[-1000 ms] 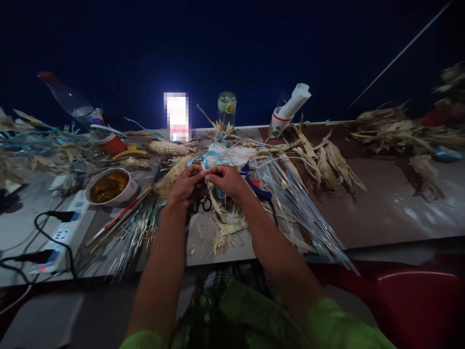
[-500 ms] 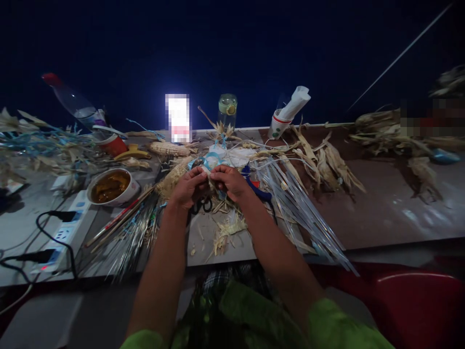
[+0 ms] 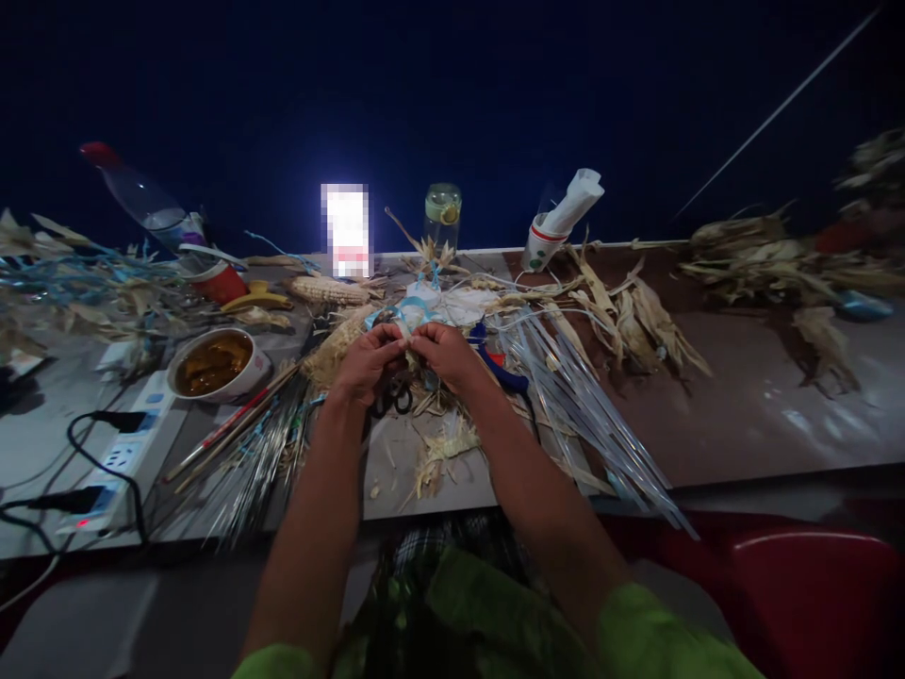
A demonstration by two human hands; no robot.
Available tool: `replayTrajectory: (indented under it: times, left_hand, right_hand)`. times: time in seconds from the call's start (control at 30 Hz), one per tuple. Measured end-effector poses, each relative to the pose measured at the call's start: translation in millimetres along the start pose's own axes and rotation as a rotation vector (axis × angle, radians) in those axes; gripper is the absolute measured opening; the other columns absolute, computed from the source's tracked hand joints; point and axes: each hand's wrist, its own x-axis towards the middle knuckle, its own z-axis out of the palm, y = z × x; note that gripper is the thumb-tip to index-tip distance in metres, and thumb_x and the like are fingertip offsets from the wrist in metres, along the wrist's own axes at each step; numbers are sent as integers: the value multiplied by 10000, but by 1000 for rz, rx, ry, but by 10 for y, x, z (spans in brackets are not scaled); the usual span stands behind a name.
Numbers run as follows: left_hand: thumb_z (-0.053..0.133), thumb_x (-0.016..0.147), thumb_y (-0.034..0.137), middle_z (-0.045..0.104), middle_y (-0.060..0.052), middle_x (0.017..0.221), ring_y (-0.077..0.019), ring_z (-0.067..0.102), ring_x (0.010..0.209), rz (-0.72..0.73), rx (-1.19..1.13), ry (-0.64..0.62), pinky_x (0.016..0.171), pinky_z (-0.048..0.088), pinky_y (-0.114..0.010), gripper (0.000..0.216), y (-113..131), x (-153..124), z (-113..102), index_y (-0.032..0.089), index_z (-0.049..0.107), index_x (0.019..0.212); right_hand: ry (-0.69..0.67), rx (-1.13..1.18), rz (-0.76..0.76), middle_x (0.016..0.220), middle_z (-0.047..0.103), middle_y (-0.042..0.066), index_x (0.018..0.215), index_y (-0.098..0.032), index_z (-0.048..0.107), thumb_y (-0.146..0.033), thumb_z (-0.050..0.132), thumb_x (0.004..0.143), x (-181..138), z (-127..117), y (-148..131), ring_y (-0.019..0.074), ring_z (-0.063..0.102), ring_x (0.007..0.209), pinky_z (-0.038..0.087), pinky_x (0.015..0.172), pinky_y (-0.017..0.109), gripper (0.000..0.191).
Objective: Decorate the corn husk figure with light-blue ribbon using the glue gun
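Over the middle of the table, my left hand [image 3: 369,366] and my right hand [image 3: 447,353] meet with their fingertips almost touching. Both are closed in a pinch on a small pale strip [image 3: 405,331] that looks like corn husk; fingers cover most of it. Black scissors handles [image 3: 402,399] lie just below my left hand. Beside my right hand is a blue tool [image 3: 510,379] with a red part, resembling a glue gun. A light-blue ribbon loop [image 3: 414,307] sits behind the fingertips. Below them lies a bundle of husk scraps [image 3: 449,445].
Clear rods [image 3: 600,405] spread to the right, thin wires [image 3: 265,462] to the left. Farther left are a bowl of brown liquid [image 3: 261,363] and a power strip [image 3: 134,462]. A corncob [image 3: 329,289], a jar [image 3: 442,217], a paper cup [image 3: 538,247] and dried husks [image 3: 647,316] stand or lie behind.
My fingers have shifted slightly around the pale strip, and a little more of it shows above the fingertips. Both hands stay in about the same place.
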Motion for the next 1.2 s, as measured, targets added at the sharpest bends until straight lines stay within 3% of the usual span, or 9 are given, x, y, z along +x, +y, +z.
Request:
replayTrajectory:
  times: [0.47, 0.67, 0.8, 1.2]
  left_hand:
    - [741, 558, 201, 460, 75, 512, -24, 388, 394, 30, 46, 17, 400, 288, -155, 288, 2, 9, -9, 153, 491, 693]
    - [757, 539, 193, 475, 72, 531, -27, 396, 406, 65, 93, 70, 403, 309, -157, 306, -2, 8, -20, 156, 512, 719]
    - [758, 541, 206, 508, 55, 586, -45, 450, 450, 79, 150, 96, 419, 348, -166, 313, -5, 7, -11, 158, 521, 740]
    - [670, 584, 197, 473, 78, 520, -53, 416, 412, 30, 252, 106, 416, 312, -172, 255, 10, 7, 13, 174, 485, 758]
  right_hand:
    - [18, -152, -75, 574, 464, -55, 658, -154, 544, -318, 538, 672, -11, 6, -48, 62, 368, 530, 311, 527, 211, 165]
    - [-92, 102, 70, 534, 429, -69, 689, -159, 544, -408, 630, 634, -6, -32, -38, 47, 326, 451, 236, 449, 210, 268]
    - [-77, 149, 113, 525, 436, -69, 655, -157, 531, -424, 684, 575, -9, -33, -55, 38, 315, 432, 216, 440, 208, 318]
    - [-6, -25, 18, 535, 454, -58, 667, -149, 565, -383, 616, 634, 16, -29, 27, 60, 344, 496, 278, 497, 212, 242]
